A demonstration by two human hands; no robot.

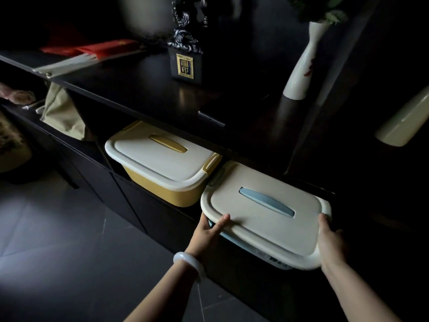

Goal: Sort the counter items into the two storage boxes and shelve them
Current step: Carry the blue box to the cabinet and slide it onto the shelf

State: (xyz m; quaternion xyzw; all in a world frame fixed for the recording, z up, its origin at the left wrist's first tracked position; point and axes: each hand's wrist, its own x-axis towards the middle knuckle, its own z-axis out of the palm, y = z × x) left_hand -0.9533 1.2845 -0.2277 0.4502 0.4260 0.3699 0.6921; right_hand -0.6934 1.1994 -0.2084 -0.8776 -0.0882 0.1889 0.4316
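A blue storage box (267,219) with a cream lid and blue handle sticks out of the dark shelf opening, partly past the front edge. My left hand (209,231) grips its near left corner, thumb on the lid. My right hand (329,240) holds its near right edge, fingers wrapped under the rim. A yellow storage box (162,159) with a cream lid sits in the same shelf opening just to the left, further in. A white bangle is on my left wrist.
On the black counter (139,89) above stand a dark statue with a gold plaque (184,63), a white vase (301,66) and red flags (92,51). A beige cloth bag (62,112) hangs at left. A pale object (404,122) is at right. Grey tiled floor lies below.
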